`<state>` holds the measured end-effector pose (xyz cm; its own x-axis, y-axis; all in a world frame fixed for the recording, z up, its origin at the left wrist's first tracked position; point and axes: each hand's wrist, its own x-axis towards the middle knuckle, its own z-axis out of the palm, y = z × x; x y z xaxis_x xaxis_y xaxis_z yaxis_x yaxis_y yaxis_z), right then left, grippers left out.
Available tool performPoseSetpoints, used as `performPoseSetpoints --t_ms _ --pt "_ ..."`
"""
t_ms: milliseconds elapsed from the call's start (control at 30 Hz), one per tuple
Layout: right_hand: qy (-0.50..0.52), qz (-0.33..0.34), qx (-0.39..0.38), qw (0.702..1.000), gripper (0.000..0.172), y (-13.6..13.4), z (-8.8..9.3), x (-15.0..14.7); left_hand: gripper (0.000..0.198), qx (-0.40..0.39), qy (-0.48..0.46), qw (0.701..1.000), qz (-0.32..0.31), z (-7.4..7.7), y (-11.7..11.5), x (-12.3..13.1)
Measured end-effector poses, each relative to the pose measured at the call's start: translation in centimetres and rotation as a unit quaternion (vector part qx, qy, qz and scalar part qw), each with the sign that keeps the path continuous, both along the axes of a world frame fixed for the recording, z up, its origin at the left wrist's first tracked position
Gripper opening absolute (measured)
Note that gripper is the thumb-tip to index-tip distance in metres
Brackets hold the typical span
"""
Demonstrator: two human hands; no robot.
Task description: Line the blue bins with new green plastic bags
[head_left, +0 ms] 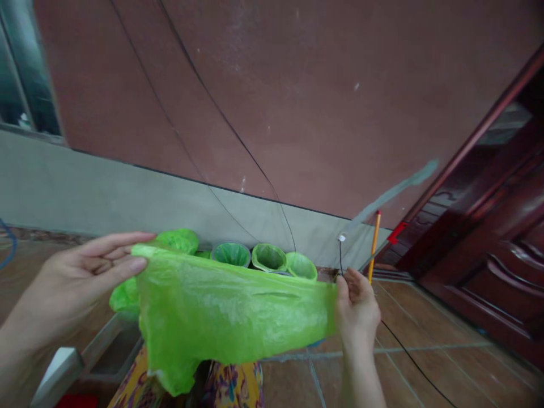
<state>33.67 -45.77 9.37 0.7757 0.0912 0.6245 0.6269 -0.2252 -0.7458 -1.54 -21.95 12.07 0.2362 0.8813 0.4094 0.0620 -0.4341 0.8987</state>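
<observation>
Green bag [238, 311] hangs b/w L hand [96, 269] & R hand [360, 303], fingers [127, 270] pinching both ends. Prob v. light, soft, slippy & easy to rip, so best grip top edge near corners.

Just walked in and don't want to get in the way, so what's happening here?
A thin green plastic bag is being held spread out: the person's left hand pinches one end and the right hand holds the other. Beyond it, open round containers, green inside, stand in a row by the wall.
</observation>
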Motion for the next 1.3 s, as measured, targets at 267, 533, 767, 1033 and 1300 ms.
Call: performPoseSetpoints --t_ms 267,533,767,1033,1300 --pt "-0.137 0.36 -0.09 0.918 0.025 5.6 4.5 -13.7 0.024 0.042 0.051 0.985 -0.16 0.3 -4.3 4.7" --pt "-0.014 0.401 -0.109 0.909 0.009 8.5 3.4 -15.7 0.023 0.058 0.063 0.981 -0.172 0.0 -5.7 6.7" --pt "0.004 0.402 -0.064 0.913 0.01 7.9 2.4 -15.2 0.014 0.093 0.046 0.979 -0.173 -0.8 -5.9 7.5" --pt "-0.009 0.446 -0.046 0.894 0.014 7.9 2.1 -15.1 0.015 0.111 0.07 0.978 -0.161 -0.7 -6.3 7.6" --pt "-0.017 0.429 -0.026 0.903 0.011 8.1 1.8 -14.2 0.017 0.032 0.092 0.959 -0.267 -2.4 -5.5 9.0"
